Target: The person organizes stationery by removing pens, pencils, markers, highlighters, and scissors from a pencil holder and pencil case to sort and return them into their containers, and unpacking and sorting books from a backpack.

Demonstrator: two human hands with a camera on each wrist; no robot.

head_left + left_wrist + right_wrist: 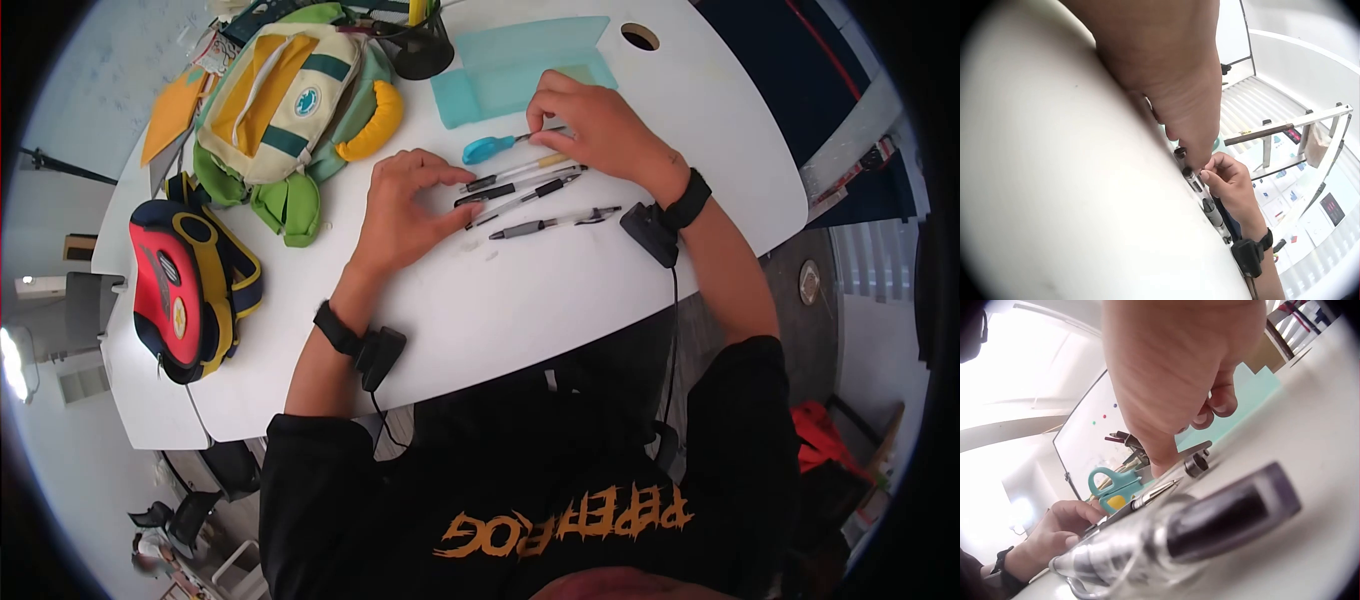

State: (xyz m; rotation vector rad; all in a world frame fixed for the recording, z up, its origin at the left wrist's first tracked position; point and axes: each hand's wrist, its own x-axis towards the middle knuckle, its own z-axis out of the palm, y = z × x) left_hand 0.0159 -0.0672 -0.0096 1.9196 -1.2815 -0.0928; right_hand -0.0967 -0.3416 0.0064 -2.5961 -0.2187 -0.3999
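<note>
In the head view my right hand [600,130] pinches the blades of blue-handled scissors [486,150] close over the table. The right wrist view shows the teal handles [1110,486] extending past my thumb toward the other hand. Below the scissors, several pens lie roughly side by side, among them a black-gripped pen [497,191] and, nearest me, a grey-gripped pen [525,229]. My left hand [405,205] rests by their left ends, index finger and thumb spread, fingertips right at the pens. A clear pen with a dark end [1216,519] looms close in the right wrist view.
A translucent teal pencil case [525,70] lies spread behind my right hand. Beside it stands a black mesh pen cup [424,45]. A green and cream bag [290,110] and a red and navy bag [190,290] occupy the table's left. A cable hole [640,37] is at the back.
</note>
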